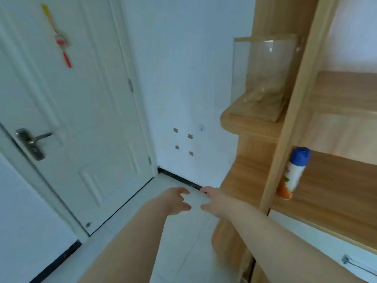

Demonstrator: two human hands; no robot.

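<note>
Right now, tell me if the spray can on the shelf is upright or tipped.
Upright: the spray can stands on its base on the wooden shelf, blue cap on top.

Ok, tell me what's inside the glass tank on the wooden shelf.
The glass tank holds a few pale tan bits on its floor, too blurred to identify. Its right edge is covered by the wooden upright.
</note>
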